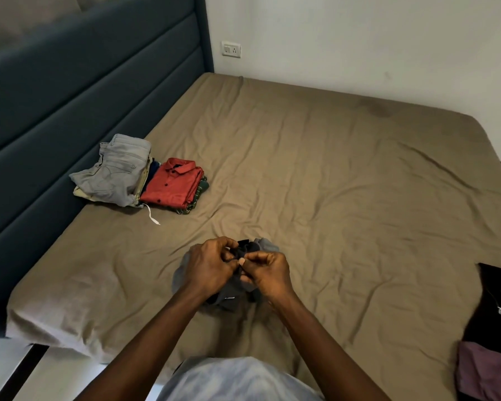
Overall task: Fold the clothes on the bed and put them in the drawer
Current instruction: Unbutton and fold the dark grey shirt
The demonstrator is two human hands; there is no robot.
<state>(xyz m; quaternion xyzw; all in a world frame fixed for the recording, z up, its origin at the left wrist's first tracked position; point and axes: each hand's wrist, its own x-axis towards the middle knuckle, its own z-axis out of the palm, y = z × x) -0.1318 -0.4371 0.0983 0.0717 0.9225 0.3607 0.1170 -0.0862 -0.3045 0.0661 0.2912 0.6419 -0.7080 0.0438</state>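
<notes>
- Two folded stacks: jeans (pixel 115 172), red shirt (pixel 171 183).
- Mid-fold: left hand (pixel 211 267) and right hand (pixel 268 273) pinch a grey garment (pixel 229 301).
- Left to fold: black garment (pixel 495 308), purple garment (pixel 486 371); drawer unseen.

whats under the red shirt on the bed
Folded green striped cloth peeks out along the right edge of the red shirt. The shirt hides the rest, so how many pieces is unclear.

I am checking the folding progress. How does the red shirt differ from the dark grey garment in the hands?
The red shirt is folded flat, collar up; the dark grey garment is bunched, not yet folded. The red shirt lies untouched on a stack by the headboard; the dark grey garment is pinched by the left hand and the right hand. Both are on the bed.
</notes>
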